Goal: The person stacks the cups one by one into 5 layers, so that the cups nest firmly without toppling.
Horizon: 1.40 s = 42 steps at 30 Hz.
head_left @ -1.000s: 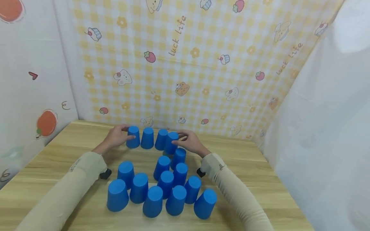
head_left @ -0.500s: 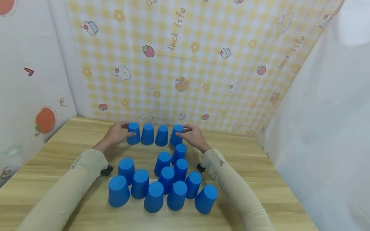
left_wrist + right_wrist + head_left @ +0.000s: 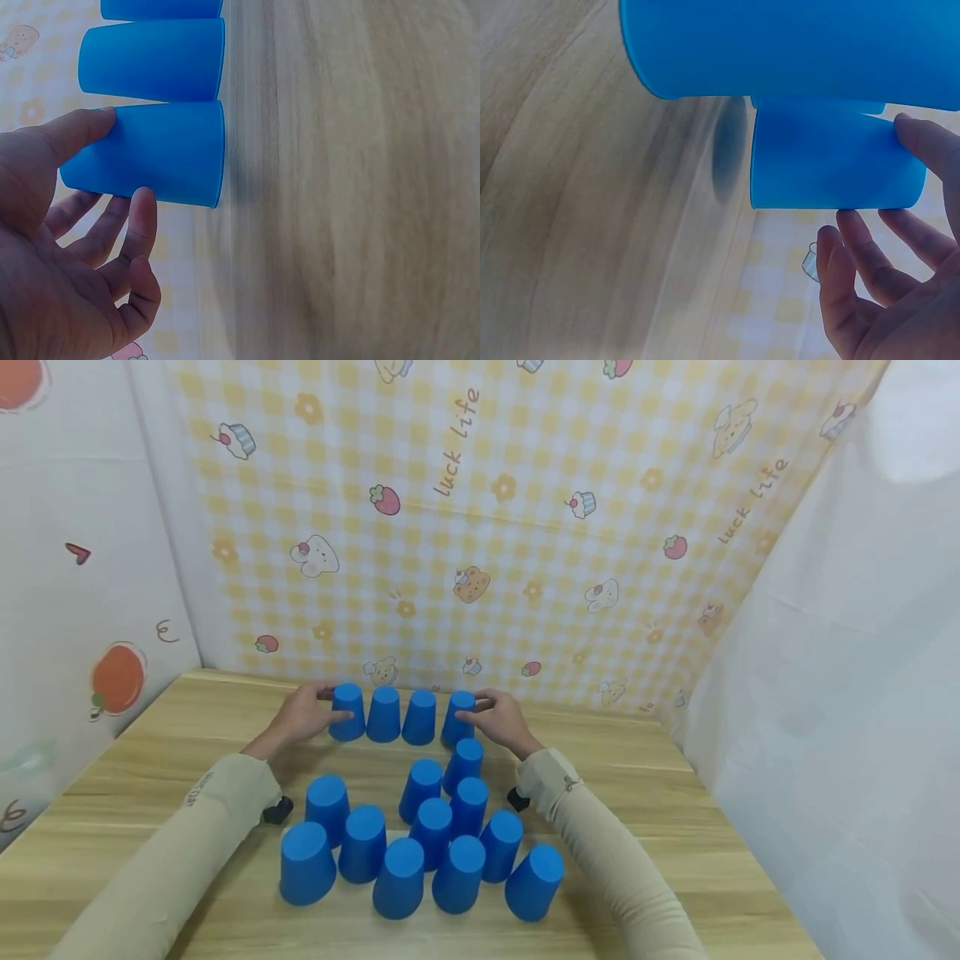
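Observation:
Upside-down blue cups stand on the wooden table. In the head view, my left hand (image 3: 303, 714) holds the leftmost cup (image 3: 347, 712) of the back row, thumb on its near side. The left wrist view shows that cup (image 3: 150, 154) between thumb and fingertips, close beside another cup (image 3: 154, 60). My right hand (image 3: 501, 720) pinches the back row's rightmost cup (image 3: 459, 717). In the right wrist view, an oval shadow lies apart from the rim of this cup (image 3: 832, 157), which seems slightly off the table. Two more cups (image 3: 384, 714) stand between the hands.
Nearer on the wooden table (image 3: 675, 860), several more blue cups (image 3: 399, 878) stand upside down in a loose cluster. One cup (image 3: 463, 768) stands just in front of the right-held cup. A yellow checked cloth (image 3: 480, 543) hangs behind the table, with white cloth (image 3: 847, 710) at the right.
My right hand has moved its cup right and slightly back, opening a gap from the neighbouring cup in the back row. My left hand stays on its cup.

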{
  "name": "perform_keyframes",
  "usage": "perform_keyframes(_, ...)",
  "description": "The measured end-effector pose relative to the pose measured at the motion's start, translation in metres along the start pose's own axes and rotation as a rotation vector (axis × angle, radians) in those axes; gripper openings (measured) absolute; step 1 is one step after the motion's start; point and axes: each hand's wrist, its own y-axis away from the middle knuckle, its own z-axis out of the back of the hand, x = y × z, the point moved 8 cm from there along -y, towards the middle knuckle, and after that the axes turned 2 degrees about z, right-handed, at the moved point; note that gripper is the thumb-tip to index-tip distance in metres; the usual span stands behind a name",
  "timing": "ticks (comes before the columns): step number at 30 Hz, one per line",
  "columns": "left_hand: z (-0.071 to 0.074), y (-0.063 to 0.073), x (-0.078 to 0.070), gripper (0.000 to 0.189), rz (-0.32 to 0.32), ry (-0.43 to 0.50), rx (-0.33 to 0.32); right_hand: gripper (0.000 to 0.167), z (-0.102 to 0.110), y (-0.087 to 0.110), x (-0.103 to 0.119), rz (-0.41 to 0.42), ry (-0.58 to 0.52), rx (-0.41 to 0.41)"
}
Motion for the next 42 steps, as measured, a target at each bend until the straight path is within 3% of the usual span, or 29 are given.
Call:
perform_keyframes(26, -0.005, -0.002, -0.003, 0.058, -0.024, -0.008, 0.009, 0.05, -0.005, -0.005, -0.013, -0.007, -0.008, 0.011)
perform_keyframes(37, -0.014, 0.004, 0.005, 0.078, 0.103, -0.026, 0.053, 0.048, -0.008, -0.005, -0.018, 0.015, -0.038, 0.014)
perform_keyframes(42, -0.008, 0.012, 0.01, 0.082, 0.139, -0.009, 0.055, 0.051, -0.009, -0.004, -0.016, 0.01, -0.037, 0.015)
